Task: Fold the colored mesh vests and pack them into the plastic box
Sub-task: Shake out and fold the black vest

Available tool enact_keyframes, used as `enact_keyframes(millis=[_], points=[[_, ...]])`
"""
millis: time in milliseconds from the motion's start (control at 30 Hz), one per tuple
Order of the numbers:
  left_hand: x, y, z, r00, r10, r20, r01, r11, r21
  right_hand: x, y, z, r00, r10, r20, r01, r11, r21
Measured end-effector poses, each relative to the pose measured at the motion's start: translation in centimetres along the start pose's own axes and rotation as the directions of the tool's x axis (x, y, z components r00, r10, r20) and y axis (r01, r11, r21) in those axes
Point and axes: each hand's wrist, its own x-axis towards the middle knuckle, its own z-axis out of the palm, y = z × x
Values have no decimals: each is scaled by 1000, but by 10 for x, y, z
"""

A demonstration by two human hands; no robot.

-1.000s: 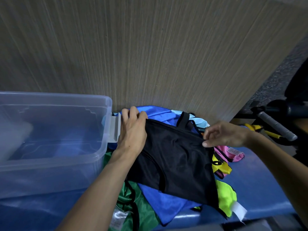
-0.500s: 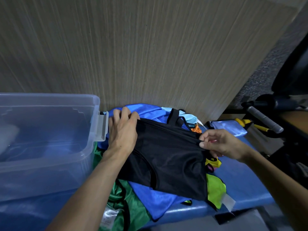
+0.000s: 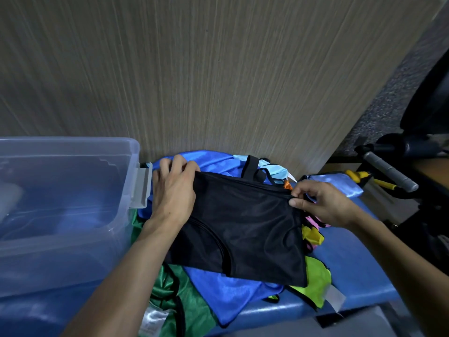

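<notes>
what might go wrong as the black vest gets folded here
The black vest lies on a loose pile, not a flat surface, so the fold may come out crooked. Its strap sticks out past the top edge and could be left out of the fold. With the left hand and right hand holding it, lifting may drag the blue vest off the bench.
</notes>
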Motion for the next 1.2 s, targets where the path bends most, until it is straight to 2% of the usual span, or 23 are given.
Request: enact_keyframes(millis=[100, 200, 300, 367, 467, 600, 700, 767, 800, 833, 900, 967, 1033, 1100, 1200], points=[[3, 2, -2, 1000, -10, 4, 10, 1000, -8, 6, 0, -2, 998, 45, -42, -41, 996, 82], [2, 1, 0, 1000, -8, 26, 8, 1000, 0, 15, -1, -2, 999, 35, -28, -33, 996, 84], [3, 0, -1, 999, -2, 36, 2, 1000, 9, 24, 2, -3, 995, 45, -84, -37, 995, 95], [3, -3, 0, 999, -2, 36, 2, 1000, 12, 29, 4, -1, 994, 106, -36, -100, 986, 135], [3, -4, 0, 999, -19, 50, 18, 1000, 13, 31, 4, 7, 980, 198, 30, -197, 928, 317], [3, 1, -7, 997, -35, 69, 32, 998, 49, 32, -1, 12, 975, 217, 49, -218, 891, 398], [-7, 23, -17, 997, 58, -44, -56, 998, 43, 30, -7, 13, 966, 255, 45, -252, 883, 395], [-22, 45, -17, 970, 232, -77, -234, 972, -27, 27, -14, 15, 954, 300, 13, -284, 887, 365], [-30, 52, -13, 952, 306, -26, -307, 950, -55, 27, -16, 16, 948, 319, -10, -299, 896, 328], [-38, 56, -8, 939, 333, 91, -328, 942, -64, 25, -20, 19, 942, 332, -46, -307, 909, 281], [-46, 47, 2, 893, 287, 345, -309, 951, 9, 19, -21, 27, 914, 358, -191, -317, 924, 215], [-44, 33, 9, 871, 275, 408, -319, 947, 43, 9, -20, 35, 841, 399, -364, -332, 914, 234], [-42, 30, 4, 895, 298, 333, -320, 947, 14, -4, -17, 43, 758, 454, -468, -370, 891, 265], [-39, 29, -3, 951, 258, 170, -262, 965, 0, -16, -24, 45, 704, 537, -465, -449, 844, 295], [-35, 23, -13, 991, 124, 55, -126, 991, 38, -30, -42, 54, 733, 592, -334, -483, 800, 356]])
